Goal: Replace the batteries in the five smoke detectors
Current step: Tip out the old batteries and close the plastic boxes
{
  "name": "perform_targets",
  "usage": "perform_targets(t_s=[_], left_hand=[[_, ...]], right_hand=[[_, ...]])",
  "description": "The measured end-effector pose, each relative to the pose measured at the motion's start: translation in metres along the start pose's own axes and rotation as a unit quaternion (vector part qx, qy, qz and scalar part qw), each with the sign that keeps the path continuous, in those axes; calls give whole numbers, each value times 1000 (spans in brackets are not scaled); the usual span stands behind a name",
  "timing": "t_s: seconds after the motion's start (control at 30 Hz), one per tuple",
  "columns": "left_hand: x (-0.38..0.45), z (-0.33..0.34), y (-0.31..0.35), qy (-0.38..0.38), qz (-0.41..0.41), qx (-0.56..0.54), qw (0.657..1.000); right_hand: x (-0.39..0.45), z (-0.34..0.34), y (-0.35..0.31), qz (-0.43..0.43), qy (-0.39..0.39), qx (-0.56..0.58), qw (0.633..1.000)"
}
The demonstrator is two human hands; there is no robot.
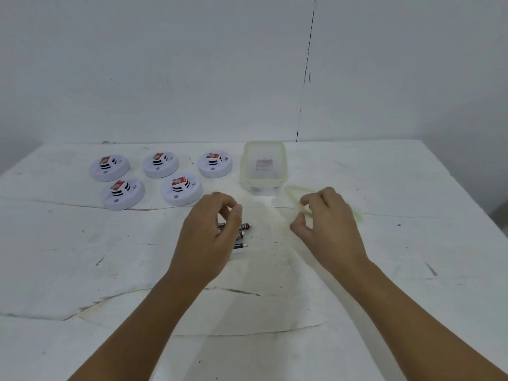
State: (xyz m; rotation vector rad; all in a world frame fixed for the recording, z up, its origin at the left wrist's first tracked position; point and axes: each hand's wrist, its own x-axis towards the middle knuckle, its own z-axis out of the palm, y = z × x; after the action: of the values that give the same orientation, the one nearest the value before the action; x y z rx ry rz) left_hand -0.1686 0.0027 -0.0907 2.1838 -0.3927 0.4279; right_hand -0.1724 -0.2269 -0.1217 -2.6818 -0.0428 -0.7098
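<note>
Left hand (211, 229) hovers loosely curled over loose batteries (242, 235), holding nothing, likely choosing one; right hand (327, 218), equally empty, hangs beside the lid (295, 198); five smoke detectors (181, 191) wait.

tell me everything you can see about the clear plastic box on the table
The plastic box is a clear rectangular tub with a pale green rim, standing upright and open on the white table, right of the smoke detectors. Its lid lies beside it, partly behind the right hand. Inside sits a small reddish item, too blurred to identify, and something dark at the near end. Neither hand touches the box.
</note>
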Motion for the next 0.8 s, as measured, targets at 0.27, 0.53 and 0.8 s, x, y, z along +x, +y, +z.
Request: perform_targets(t_s=[0.27, 0.53, 0.8], left_hand=[[7, 26, 11, -151, -73, 10, 986], [28, 17, 9, -80, -346, -307, 883], [18, -25, -32, 46, -291, -300, 907]], right_hand=[[20, -53, -34, 96, 113, 213, 966], [28, -62, -61, 317, 60, 655, 683], [14, -19, -46, 320, -117, 549, 764]])
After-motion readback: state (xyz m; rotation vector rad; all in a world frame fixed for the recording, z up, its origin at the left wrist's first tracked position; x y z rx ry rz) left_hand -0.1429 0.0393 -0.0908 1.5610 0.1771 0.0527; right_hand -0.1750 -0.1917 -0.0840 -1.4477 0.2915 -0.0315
